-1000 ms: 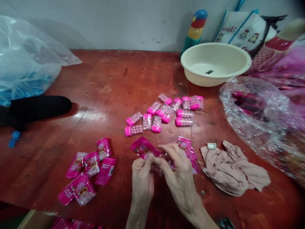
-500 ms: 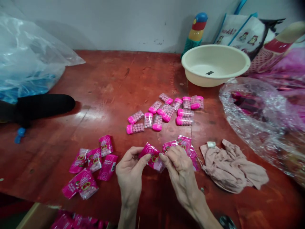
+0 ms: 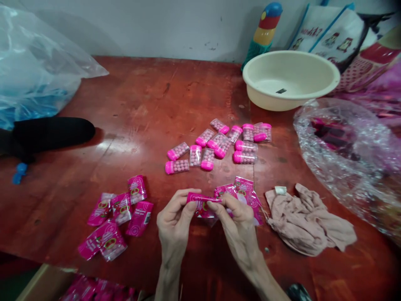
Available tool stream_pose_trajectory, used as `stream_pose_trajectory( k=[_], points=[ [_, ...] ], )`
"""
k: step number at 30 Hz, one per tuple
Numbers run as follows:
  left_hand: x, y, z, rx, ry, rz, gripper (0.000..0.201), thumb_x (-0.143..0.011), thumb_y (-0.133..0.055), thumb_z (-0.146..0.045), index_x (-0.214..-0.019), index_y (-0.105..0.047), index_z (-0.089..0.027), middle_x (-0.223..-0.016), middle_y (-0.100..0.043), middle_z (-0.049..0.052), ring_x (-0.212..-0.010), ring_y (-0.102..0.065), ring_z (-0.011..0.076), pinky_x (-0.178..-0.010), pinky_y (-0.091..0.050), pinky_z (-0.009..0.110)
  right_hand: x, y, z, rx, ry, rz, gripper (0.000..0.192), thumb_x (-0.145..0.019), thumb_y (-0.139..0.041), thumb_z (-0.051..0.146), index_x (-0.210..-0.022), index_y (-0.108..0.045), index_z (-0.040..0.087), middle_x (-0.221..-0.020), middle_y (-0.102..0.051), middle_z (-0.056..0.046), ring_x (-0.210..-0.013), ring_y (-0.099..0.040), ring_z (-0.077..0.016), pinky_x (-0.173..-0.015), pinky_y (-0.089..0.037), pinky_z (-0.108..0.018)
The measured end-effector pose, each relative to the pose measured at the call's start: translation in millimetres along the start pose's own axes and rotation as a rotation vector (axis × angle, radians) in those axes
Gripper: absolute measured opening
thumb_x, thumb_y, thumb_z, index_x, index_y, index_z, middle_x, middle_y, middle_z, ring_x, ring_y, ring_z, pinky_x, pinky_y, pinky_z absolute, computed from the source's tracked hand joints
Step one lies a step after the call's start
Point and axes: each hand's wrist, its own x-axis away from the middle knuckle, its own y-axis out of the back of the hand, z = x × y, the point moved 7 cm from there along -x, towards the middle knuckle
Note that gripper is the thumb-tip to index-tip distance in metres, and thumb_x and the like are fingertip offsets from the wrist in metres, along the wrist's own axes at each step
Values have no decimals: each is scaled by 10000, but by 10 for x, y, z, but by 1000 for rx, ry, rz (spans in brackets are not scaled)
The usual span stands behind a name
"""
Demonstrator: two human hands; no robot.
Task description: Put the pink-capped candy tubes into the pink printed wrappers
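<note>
Between my two hands is a pink printed plastic sleeve [image 3: 203, 207], its upper edge pinched at both ends. My left hand [image 3: 176, 217] grips the left end between thumb and fingers. My right hand [image 3: 236, 217] pinches the right end the same way. Just behind my right hand lie several more flat pink sleeves [image 3: 244, 189]. A loose group of similar pink sleeves [image 3: 114, 244] rests to the left of my left hand. Beyond my hands, small clear containers with pink caps and pink balls inside [image 3: 208, 158] lie scattered on the red table [image 3: 140, 100].
A cream basin [image 3: 291, 102] stands at the back right, near a bottle [image 3: 266, 31]. Crinkled clear plastic [image 3: 328, 167] and a pinkish cloth [image 3: 303, 225] lie on the right. A black object [image 3: 59, 131] and a large plastic bag [image 3: 37, 62] occupy the left. Below the table edge, a box holds pink sleeves [image 3: 97, 288].
The sleeve in my hands has turned from slanted to nearly level, with its upper edge now stretched between my fingers. The view has shifted slightly; the things on the table lie as before.
</note>
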Motion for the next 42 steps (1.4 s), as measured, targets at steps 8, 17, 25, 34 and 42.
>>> stream_pose_trajectory(
  k=[8,17,25,34,42],
  points=[
    [-39,-72,190,363,283,-12,63,-697,-684,-197,-691,-728,-152,-666,-672,17,-646,-607,122,-643,-488,202,1,-98,37,38,103,120,424,-921,-433,283,-512,-377,183,-524,-357,46,-514,-348,-99,-498,-240,-246],
    [-26,67,355,465,431,-227,131,-661,-727,-248,-681,-706,-119,-666,-652,10,-628,-589,111,-612,-491,203,13,-174,-214,-375,-257,184,143,-793,-631,311,-884,-629,200,-692,-577,21,-619,-532,-115,-569,-422,-228],
    [3,-51,328,383,433,-39,81,-668,-708,-202,-707,-723,-133,-712,-671,34,-661,-608,143,-646,-499,238,-41,-28,-49,-147,12,15,119,-793,-601,116,-830,-664,210,-717,-628,7,-661,-570,-128,-594,-447,-231],
    [-21,22,241,315,305,-127,72,-648,-711,-197,-692,-726,-142,-684,-641,18,-651,-593,131,-619,-491,218,25,-115,39,118,221,40,232,-902,-397,107,-842,-608,182,-655,-534,-11,-596,-495,-141,-555,-394,-256],
    [-26,245,396,414,382,-396,135,-591,-764,-238,-681,-718,-148,-673,-682,2,-622,-604,106,-635,-502,214,138,-166,-80,636,158,73,242,-802,-618,261,-1006,-593,133,-923,-591,-135,-868,-502,-294,-728,-453,-433]
  ],
)
